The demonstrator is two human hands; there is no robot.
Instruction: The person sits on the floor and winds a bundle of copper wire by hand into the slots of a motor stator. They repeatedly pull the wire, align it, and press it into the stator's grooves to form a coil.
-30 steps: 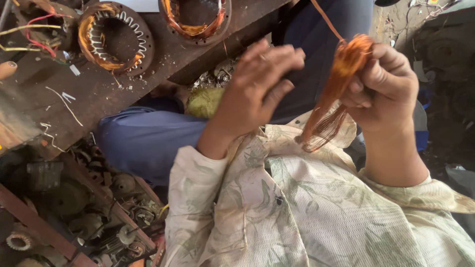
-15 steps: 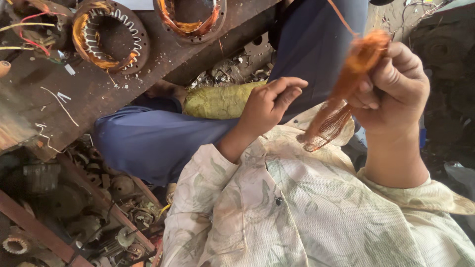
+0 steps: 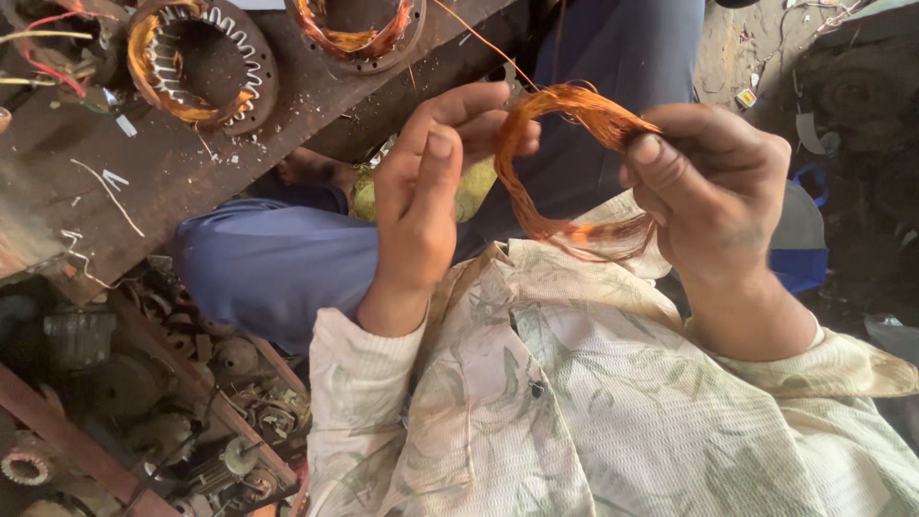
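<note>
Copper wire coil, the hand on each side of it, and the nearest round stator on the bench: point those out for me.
copper wire coil (image 3: 522, 206), head view, left strand bundle.
left hand (image 3: 421, 206), head view, back of hand.
right hand (image 3: 723, 182), head view, knuckles.
round stator (image 3: 251, 72), head view, toothed right rim.

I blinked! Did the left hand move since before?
Yes. The left hand rose from the lap to the copper wire coil, ending nearer the round motor part on the bench.
</note>
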